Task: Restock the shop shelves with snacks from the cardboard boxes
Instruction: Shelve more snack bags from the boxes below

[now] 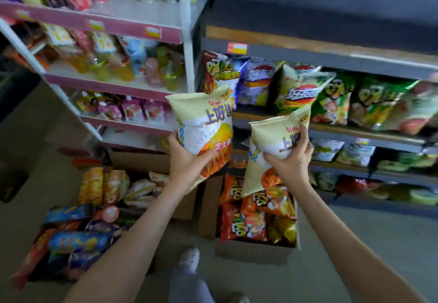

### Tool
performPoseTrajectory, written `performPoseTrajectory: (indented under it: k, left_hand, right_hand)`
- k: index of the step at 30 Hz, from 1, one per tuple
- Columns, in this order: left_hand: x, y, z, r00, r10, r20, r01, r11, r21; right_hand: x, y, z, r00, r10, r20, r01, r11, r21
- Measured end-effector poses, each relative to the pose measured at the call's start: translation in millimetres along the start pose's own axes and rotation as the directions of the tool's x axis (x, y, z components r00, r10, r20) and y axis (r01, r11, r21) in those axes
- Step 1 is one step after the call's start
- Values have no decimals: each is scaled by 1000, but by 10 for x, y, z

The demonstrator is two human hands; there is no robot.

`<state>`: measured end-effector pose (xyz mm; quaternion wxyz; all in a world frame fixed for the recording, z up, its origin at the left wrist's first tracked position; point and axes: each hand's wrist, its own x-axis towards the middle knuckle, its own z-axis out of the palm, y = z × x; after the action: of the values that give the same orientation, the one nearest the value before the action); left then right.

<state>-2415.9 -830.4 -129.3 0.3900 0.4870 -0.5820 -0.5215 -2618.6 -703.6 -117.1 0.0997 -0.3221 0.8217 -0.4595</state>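
our left hand [187, 160] grips the left cheese bag [203, 122] near its bottom, with the thumb on the front. our right hand [292, 160] grips the right cheese bag [272, 141] around its middle, fingers curled over the front. both pale yellow bags are up in the air, upright and apart (the left one sits a bit higher). behind them the dark shelf [331, 57] is full of chip bags [296, 89]. down on the floor, a cardboard box [251, 253] holds orange snack bags [244, 219], and another box [142, 160] beside it holds mixed snacks.
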Motion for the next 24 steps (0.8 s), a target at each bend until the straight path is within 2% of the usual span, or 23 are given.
performPoseTrajectory:
  k: [4,8,13,16,21,24]
  left_hand:
    - [-187,420,730,985,63,163,-60,998,-24]
    - [-308,819,1452,925,128,357,-120,992,-44]
    - [-416,1295,2286,845,251,472,-230,968,-102]
    - [-554,1578,2863,809,314,497,-264,950,-169]
    - [-874,1990,3774,669,394,631,-334,917,-219]
    - [-1096,2176,4309,649,398,648,-336,915,-225]
  right_hand:
    - [74,177,-863,987,50,-153,-45,998,35]
    - [223,378,-1631,942,119,-314,-102,992,72]
    - [393,592,-2499,872,141,-468,-95,988,121]
    - [471,748,-3075,800,162,-578,-98,985,140]
    - [571,1158,-3894,671,177,-720,-109,984,141]
    - [657,1414,-4421,600,197,-775,-89,980,180]
